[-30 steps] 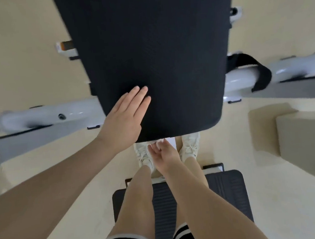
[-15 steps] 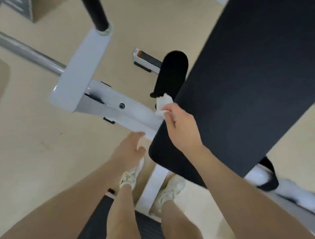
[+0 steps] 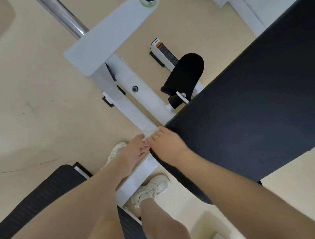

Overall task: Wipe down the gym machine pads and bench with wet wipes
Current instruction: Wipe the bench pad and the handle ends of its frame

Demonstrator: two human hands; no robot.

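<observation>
A large black bench pad (image 3: pixel 248 110) runs from the centre to the upper right. At its near-left corner my two hands meet over a small white wet wipe (image 3: pixel 150 134), which is blurred against the white frame. My right hand (image 3: pixel 168 146) lies on the pad's corner edge and pinches the wipe with its fingertips. From the left, my left hand (image 3: pixel 136 148) pinches the same wipe with curled fingers. A small black roller pad (image 3: pixel 185 72) sits beyond the bench edge.
The machine's white steel frame (image 3: pixel 131 95) passes under my hands, with a chrome bar (image 3: pixel 62 16) at the upper left. A black ribbed pad (image 3: pixel 36 204) lies at the lower left. My white shoes (image 3: pixel 152 189) stand on the beige floor either side of the frame.
My right hand came down the pad's edge to its corner with the wipe. My left hand rose to meet it and took hold of the wipe. The view swung further left.
</observation>
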